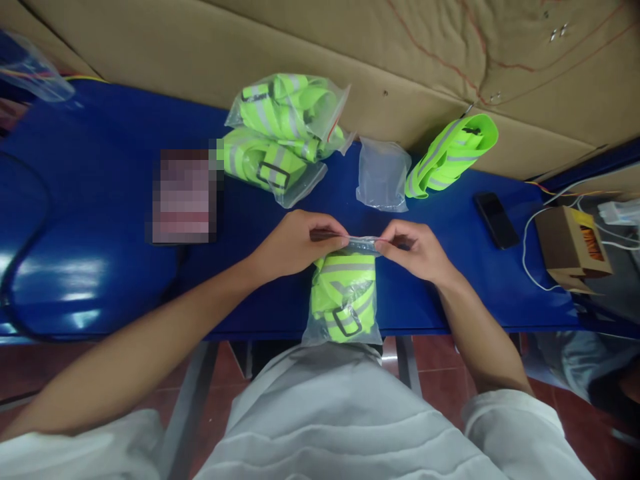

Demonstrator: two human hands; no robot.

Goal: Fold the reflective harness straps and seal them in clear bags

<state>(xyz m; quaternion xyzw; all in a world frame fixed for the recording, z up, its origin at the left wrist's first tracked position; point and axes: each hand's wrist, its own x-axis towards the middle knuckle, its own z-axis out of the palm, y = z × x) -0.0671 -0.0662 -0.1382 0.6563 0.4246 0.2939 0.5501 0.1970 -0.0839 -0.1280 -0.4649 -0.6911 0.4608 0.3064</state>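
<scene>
A clear zip bag point(345, 300) holding a rolled neon-yellow reflective strap with a black buckle lies at the table's near edge, in front of my body. My left hand point(300, 243) pinches the left end of the bag's top edge between thumb and fingers. At the right end of that same edge, my right hand point(413, 248) grips it in a like pinch. The stretch of bag top between my fingertips is folded or pressed together; whether its seal is closed I cannot tell.
Bagged reflective straps point(280, 133) are piled at the back of the blue table point(100, 167). Right of them lie flat clear bags point(383, 175), an unbagged rolled strap point(450, 157), a phone point(496, 220) and a cardboard box point(573, 243) with cables. A blurred-out item point(184, 197) sits left.
</scene>
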